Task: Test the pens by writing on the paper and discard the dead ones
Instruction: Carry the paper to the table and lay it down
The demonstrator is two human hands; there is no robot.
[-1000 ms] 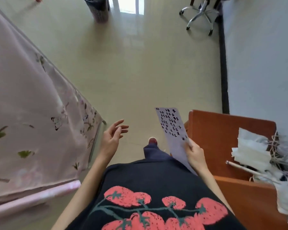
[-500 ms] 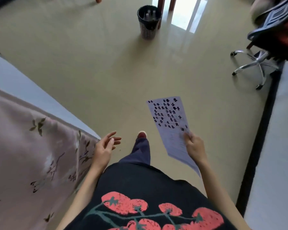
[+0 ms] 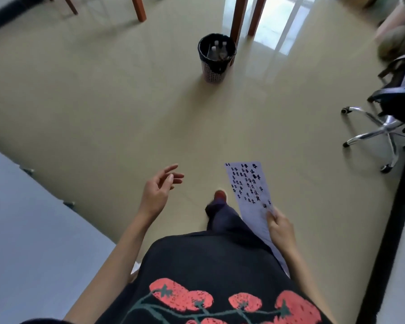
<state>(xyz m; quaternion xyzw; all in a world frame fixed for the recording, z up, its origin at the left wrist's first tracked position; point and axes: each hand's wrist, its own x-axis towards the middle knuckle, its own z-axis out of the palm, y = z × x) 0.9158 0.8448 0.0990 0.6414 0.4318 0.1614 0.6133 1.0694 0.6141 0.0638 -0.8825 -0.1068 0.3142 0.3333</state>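
Glossy beige floor, test paper carried toward a bin.
Paper (image 3: 249, 185), crowded with ink marks, is pinched in the right hand (image 3: 280, 229); left hand (image 3: 158, 191) hangs empty, fingers loosely spread. Wastebasket (image 3: 216, 57) stands well ahead. No pens visible; testing looks largely finished.

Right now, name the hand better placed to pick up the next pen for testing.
Left. The left hand is empty, its fingers relaxed and spread, free to take a pen. The right hand grips the paper by its lower end, so it is occupied. No pen shows in this view.
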